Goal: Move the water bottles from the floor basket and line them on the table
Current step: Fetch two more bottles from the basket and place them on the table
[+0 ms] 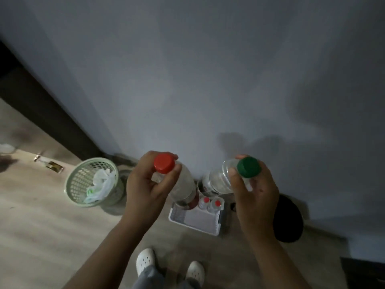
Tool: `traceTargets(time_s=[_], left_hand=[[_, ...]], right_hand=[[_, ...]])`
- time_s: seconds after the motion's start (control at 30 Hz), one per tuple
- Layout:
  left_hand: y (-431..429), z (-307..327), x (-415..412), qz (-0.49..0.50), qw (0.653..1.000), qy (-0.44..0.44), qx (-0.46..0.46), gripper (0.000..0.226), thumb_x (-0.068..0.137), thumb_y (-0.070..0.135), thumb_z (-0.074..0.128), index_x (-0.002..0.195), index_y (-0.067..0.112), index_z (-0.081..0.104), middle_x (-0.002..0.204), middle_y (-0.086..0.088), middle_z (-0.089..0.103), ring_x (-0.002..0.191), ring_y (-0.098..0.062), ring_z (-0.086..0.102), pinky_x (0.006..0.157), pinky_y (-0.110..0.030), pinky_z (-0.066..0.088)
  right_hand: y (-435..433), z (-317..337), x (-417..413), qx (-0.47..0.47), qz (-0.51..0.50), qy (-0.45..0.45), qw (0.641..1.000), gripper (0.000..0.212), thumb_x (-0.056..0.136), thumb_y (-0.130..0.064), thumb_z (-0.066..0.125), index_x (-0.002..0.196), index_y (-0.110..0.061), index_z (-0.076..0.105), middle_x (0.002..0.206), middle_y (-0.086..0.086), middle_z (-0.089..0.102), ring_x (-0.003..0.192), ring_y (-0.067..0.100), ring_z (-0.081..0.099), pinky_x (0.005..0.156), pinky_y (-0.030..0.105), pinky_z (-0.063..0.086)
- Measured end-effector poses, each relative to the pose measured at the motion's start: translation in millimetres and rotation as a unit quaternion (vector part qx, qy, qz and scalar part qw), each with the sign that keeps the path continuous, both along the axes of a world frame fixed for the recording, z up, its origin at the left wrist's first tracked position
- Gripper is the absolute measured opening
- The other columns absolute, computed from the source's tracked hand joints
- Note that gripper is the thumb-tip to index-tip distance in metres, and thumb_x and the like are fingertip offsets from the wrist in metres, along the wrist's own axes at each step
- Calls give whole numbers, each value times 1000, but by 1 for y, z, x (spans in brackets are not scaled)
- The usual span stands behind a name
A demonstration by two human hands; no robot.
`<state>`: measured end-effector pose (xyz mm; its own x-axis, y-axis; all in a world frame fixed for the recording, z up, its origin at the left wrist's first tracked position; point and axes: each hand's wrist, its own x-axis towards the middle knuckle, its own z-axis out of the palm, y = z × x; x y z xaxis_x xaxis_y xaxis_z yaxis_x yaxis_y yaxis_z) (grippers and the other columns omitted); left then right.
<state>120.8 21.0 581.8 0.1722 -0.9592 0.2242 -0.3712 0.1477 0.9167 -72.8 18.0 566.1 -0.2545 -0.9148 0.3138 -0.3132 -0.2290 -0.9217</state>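
1. Plain grey-blue painted wall (187, 59) fills the upper view, with soft shadows on its right side.
2. Pale wood-grain laminate floor (37, 226), dark scuffs at far left.
3. Dark brown wooden door frame (48, 113) slants down to the floor at left.
4. Pale green perforated round plastic bin (81, 178) stands near the wall, with a crumpled white plastic bag (100, 182) inside.
5. Black rounded object (289, 222) at the wall, right; nature unclear.
6. Lighting dim.

Left hand (145, 188) covers the neck of the red-capped bottle (183, 184), and that bottle's base blocks the far corner of the white basket (195, 221). Right hand (256, 195) hides the green-capped bottle (218, 180) just under its cap; the label is unreadable. The two small bottles (205, 203) in the basket are too tiny to make out. A dark round shape (289, 222) sits half behind the right forearm. Both forearms run off the bottom edge. The floor clutter (52, 165) at left is a blur.
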Motion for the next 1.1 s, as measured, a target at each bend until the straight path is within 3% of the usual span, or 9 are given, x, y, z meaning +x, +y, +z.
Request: traceTargets(time_s=[0.1, 0.2, 0.4, 0.5, 0.7, 0.87, 1.1], left_hand=[[14, 72, 0, 33, 998, 13, -46, 33, 84, 43, 53, 91, 11, 63, 88, 0, 66, 83, -16, 64, 72, -44, 53], [29, 130, 4, 60, 995, 27, -68, 39, 83, 48, 49, 87, 11, 63, 83, 0, 65, 81, -17, 62, 72, -45, 53], [61, 202, 53, 93, 986, 95, -102, 34, 80, 46, 49, 83, 17, 68, 83, 7, 68, 84, -9, 64, 68, -10, 48], [78, 223, 93, 126, 979, 102, -122, 35, 79, 46, 50, 82, 17, 69, 83, 9, 69, 84, -5, 64, 68, -5, 45], [122, 247, 202, 183, 968, 100, -141, 35, 71, 48, 54, 79, 17, 68, 76, 9, 70, 76, -6, 66, 66, -7, 47], [157, 256, 299, 234, 961, 67, -130, 34, 71, 39, 64, 76, 6, 65, 74, -6, 65, 67, -14, 60, 59, -5, 44], [167, 262, 411, 346, 928, 47, -128, 48, 62, 57, 56, 72, 11, 65, 78, -2, 67, 70, -14, 62, 59, -19, 48]], right_hand=[[0, 77, 9, -74, 5, -35, 997, 25, 83, -30, 61, 95, -8, 62, 87, -16, 65, 82, -2, 61, 77, 15, 47], [3, 143, 25, -86, 31, -60, 994, 30, 78, -36, 62, 90, -8, 64, 76, -7, 65, 71, 1, 61, 68, 11, 47], [25, 224, 77, -113, 92, -64, 987, 25, 73, -40, 64, 86, -19, 66, 75, -17, 68, 67, -2, 62, 63, 10, 49], [37, 242, 119, -125, 111, -67, 984, 20, 73, -39, 63, 85, -23, 66, 75, -20, 69, 69, -5, 63, 62, 8, 49], [62, 259, 229, -126, 144, -99, 976, 22, 71, -40, 61, 81, -22, 68, 73, -14, 69, 70, -2, 62, 65, 6, 46], [76, 266, 331, -115, 184, -118, 969, 28, 72, -42, 61, 80, -16, 69, 77, 0, 69, 70, 2, 62, 64, 8, 46], [64, 273, 455, -87, 264, -149, 949, 33, 70, -44, 61, 80, -14, 70, 73, -3, 69, 69, 4, 63, 61, 12, 48]])
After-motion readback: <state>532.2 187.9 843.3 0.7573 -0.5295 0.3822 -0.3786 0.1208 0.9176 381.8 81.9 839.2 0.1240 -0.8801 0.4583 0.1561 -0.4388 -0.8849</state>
